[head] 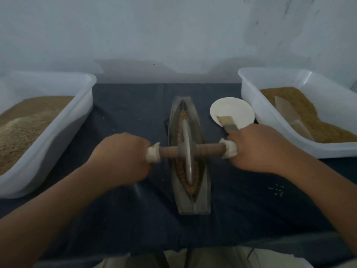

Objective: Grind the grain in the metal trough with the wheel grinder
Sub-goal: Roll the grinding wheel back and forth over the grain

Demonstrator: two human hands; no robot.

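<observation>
A boat-shaped metal trough [202,192] lies lengthwise on the dark cloth in the middle, with brown grain [195,183] along its groove. The wheel grinder [187,151], a thin metal disc on a wooden axle, stands upright in the groove near the trough's middle. My left hand [123,158] grips the left end of the axle, white-wrapped fingers showing at its inner edge. My right hand [257,149] grips the right end the same way. Both hands hide the handle tips.
A white tub [63,132] of ground grain stands at the left. Another white tub [251,105] at the right holds whole grain and a clear scoop [289,115]. A small white dish [231,108] with a brush [228,122] lies beside the trough. Spilled grains [277,190] dot the cloth.
</observation>
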